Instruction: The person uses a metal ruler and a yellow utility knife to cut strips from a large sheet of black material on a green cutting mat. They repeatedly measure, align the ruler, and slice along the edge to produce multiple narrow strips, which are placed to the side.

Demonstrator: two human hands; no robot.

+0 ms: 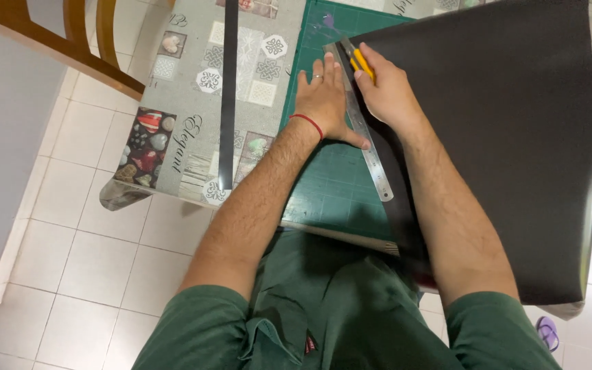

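Observation:
My left hand [325, 99] lies flat with spread fingers on a steel ruler [366, 144], which rests along the left edge of a large black sheet [508, 130]. A red string circles that wrist. My right hand [386, 89] grips a yellow utility knife [360, 63], its tip near the ruler's far end on the black sheet. Ruler and sheet lie on a green cutting mat [327, 185].
A long narrow black strip [227, 96] lies on the patterned tablecloth [173, 137] left of the mat. A wooden chair [70, 48] stands at the upper left. White floor tiles surround the table, and a purple sandal [548, 332] sits at the lower right.

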